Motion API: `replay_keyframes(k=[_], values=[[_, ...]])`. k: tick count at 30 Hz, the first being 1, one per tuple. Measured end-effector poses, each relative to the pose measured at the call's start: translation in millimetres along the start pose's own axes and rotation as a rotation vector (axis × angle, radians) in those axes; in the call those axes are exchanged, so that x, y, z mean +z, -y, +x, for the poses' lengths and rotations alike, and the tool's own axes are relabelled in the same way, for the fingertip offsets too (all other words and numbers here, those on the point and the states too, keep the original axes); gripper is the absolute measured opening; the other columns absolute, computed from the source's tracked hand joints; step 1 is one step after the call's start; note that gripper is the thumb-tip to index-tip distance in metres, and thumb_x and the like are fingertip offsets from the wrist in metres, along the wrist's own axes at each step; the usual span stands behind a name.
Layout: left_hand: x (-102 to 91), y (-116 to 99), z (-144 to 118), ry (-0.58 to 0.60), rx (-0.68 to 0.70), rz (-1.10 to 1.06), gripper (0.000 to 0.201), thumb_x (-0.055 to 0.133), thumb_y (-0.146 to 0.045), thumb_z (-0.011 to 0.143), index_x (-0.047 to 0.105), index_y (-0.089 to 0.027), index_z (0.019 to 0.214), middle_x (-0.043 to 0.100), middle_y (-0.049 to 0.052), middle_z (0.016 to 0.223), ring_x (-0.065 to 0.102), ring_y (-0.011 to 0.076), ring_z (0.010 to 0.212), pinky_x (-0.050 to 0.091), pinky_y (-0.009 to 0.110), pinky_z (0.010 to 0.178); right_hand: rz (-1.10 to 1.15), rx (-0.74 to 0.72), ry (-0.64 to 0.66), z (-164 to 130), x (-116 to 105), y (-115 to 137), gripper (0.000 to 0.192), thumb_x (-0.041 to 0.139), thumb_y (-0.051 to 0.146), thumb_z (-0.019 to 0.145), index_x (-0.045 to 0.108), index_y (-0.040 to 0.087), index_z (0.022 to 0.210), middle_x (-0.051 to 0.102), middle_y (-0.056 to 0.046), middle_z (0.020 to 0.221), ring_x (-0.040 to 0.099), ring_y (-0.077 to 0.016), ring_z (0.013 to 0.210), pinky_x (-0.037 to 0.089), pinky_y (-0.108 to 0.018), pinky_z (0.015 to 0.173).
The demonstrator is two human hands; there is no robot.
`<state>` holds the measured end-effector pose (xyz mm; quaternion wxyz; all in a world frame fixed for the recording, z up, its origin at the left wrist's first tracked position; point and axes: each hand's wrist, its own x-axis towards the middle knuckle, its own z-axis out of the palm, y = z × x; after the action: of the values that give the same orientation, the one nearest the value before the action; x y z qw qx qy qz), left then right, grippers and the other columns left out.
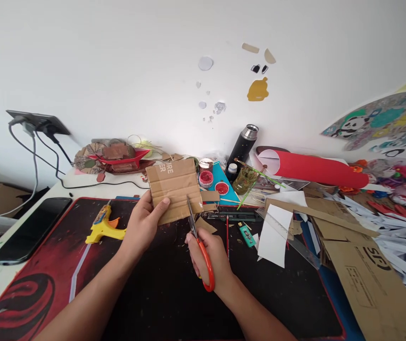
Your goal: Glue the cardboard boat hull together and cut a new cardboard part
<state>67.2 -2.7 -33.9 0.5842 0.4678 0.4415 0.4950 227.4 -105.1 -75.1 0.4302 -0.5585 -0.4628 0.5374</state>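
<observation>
My left hand [146,215] grips a square piece of brown cardboard [173,187] by its lower left side, thumb on the face toward me. The piece is held up above the mat and has pale printed letters along its top and creases across it. My right hand [208,255] is closed around the handles of red-handled scissors [206,270]. Their blades point up at the right part of the cardboard's lower edge, one blade in front of its face. How far the cut reaches, I cannot tell.
A yellow glue gun [105,227] lies left on the dark mat [153,293], beside a black phone [32,229]. Behind stand paint pots [206,178], a brush jar [243,180] and a black flask [242,144]. At right are a utility knife [234,215], white paper [276,237] and cardboard sheets [362,270].
</observation>
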Motion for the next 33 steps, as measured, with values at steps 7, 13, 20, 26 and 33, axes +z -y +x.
replay_keyframes(k=[7,13,20,26,33], values=[[-6.5,-1,10,-0.027,0.042,-0.015,0.055,0.08,-0.055,0.089,0.065,-0.019,0.127,0.077,0.013,0.127,0.075,0.032,0.111,0.065,0.039,0.082,-0.008,0.001,0.036,3,0,10,0.049,0.058,0.07,0.099,0.06,0.023,0.087,0.046,0.008,0.052,0.045,-0.0098,0.035,0.035,-0.02,0.034],[-8.0,-3,9,-0.022,0.047,0.055,0.056,0.078,-0.058,0.089,0.063,-0.018,0.125,0.077,0.015,0.13,0.075,0.0341,0.114,0.065,0.042,0.088,0.07,0.027,0.059,1,0,10,0.055,0.064,0.075,0.093,0.064,0.02,0.096,0.052,0.006,0.058,0.046,-0.0083,0.037,0.036,-0.019,0.035],[-6.4,0,5,0.031,0.036,0.142,0.056,0.075,-0.061,0.09,0.061,-0.019,0.123,0.076,0.015,0.131,0.074,0.0353,0.117,0.063,0.045,0.095,0.106,0.004,0.08,2,-2,2,0.05,0.064,0.07,0.096,0.064,0.02,0.104,0.057,0.006,0.062,0.052,-0.0082,0.039,0.039,-0.018,0.039],[-0.1,-2,4,-0.005,0.019,0.164,0.06,0.076,-0.064,0.087,0.061,-0.018,0.122,0.077,0.016,0.129,0.075,0.0344,0.113,0.063,0.042,0.088,0.004,0.015,0.049,-1,-2,10,0.047,0.055,0.067,0.103,0.058,0.022,0.09,0.052,0.007,0.054,0.047,-0.0094,0.037,0.036,-0.02,0.038],[-0.3,-5,4,-0.004,-0.035,0.151,0.058,0.079,-0.064,0.082,0.062,-0.019,0.114,0.079,0.014,0.115,0.078,0.0302,0.091,0.061,0.032,0.061,-0.126,0.016,-0.024,-1,2,2,0.044,0.054,0.059,0.104,0.048,0.025,0.078,0.045,0.007,0.049,0.044,-0.0106,0.038,0.031,-0.023,0.042]])
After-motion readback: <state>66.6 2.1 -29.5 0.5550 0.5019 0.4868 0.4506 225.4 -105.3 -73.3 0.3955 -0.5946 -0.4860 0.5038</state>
